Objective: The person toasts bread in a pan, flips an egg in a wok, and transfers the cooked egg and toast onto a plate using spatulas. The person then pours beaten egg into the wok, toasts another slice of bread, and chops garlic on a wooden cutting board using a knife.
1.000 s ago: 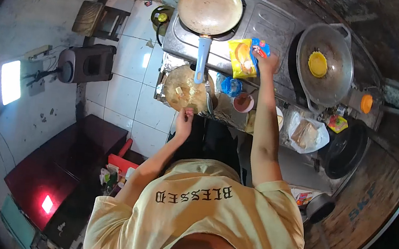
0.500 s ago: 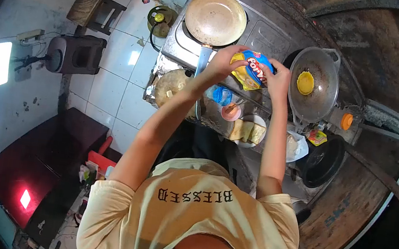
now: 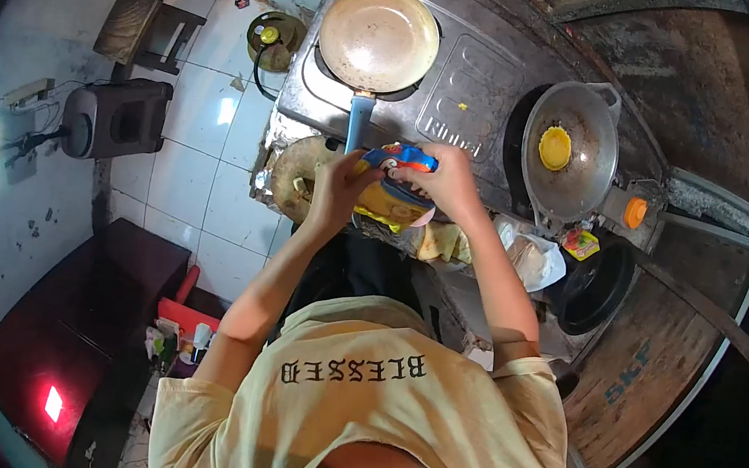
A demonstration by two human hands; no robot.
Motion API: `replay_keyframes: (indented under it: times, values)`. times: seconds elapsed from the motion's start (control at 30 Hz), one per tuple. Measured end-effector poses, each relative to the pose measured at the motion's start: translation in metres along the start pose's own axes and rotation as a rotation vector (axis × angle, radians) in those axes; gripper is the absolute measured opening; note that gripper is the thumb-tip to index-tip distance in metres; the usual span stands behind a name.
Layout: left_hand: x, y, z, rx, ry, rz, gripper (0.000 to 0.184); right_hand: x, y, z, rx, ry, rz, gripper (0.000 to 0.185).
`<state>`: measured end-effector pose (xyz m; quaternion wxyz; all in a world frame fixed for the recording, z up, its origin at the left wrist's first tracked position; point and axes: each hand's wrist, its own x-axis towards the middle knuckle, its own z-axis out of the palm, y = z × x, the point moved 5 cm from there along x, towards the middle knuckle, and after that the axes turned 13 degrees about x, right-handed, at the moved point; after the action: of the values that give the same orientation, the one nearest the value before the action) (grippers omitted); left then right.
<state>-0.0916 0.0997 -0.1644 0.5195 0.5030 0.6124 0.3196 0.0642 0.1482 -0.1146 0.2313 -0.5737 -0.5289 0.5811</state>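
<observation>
Both my hands grip a blue-and-yellow plastic packet (image 3: 395, 155) at its upper edge, in front of the stove. My left hand (image 3: 340, 188) pinches the packet's left side, just below the frying pan's blue handle (image 3: 359, 120). My right hand (image 3: 446, 184) closes on its right side, with fingers bent over the top. Behind and beneath the packet, bread slices (image 3: 442, 242) show partly. The frying pan (image 3: 379, 38), pale inside, rests on the left burner.
A wok (image 3: 576, 189) on the right burner holds a yellow round piece (image 3: 554, 149). On the near ledge are a round wooden board (image 3: 298, 169), a white bag (image 3: 534, 263) and a black basin (image 3: 598, 294). A gas cylinder (image 3: 276, 42) stands left of the stove.
My hands have brought the packet nearer my body and to the left, tipping it so its front label turns away. The view has shifted a little too.
</observation>
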Motion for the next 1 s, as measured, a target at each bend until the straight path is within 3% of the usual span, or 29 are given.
replay_keyframes:
  times: [0.1, 0.2, 0.3, 0.37, 0.67, 0.73, 1.0]
  values:
    - [0.009, 0.02, -0.009, -0.024, 0.075, -0.026, 0.025, 0.018, -0.006, 0.001, 0.067, -0.066, 0.056, 0.019]
    - [0.044, 0.031, -0.013, 0.192, 0.109, 0.013, 0.026, 0.051, -0.021, -0.011, -0.004, -0.107, 0.126, 0.02]
    - [0.083, 0.021, -0.01, 0.095, 0.089, -0.005, 0.027, 0.096, -0.02, -0.024, -0.165, -0.103, -0.019, 0.025]
    - [0.106, 0.004, -0.003, -0.144, 0.053, -0.01, 0.027, 0.12, -0.016, -0.028, -0.162, -0.112, -0.018, 0.027]
    - [0.15, -0.015, -0.005, -0.247, 0.222, -0.092, 0.032, 0.183, -0.006, -0.032, 0.009, -0.179, 0.088, 0.024]
    - [0.158, -0.02, -0.008, -0.125, 0.3, -0.088, 0.032, 0.189, -0.006, -0.028, -0.021, -0.191, 0.078, 0.023]
    - [0.162, -0.01, -0.012, -0.028, 0.329, -0.176, 0.03, 0.203, -0.004, -0.028, -0.059, -0.021, 0.019, 0.02]
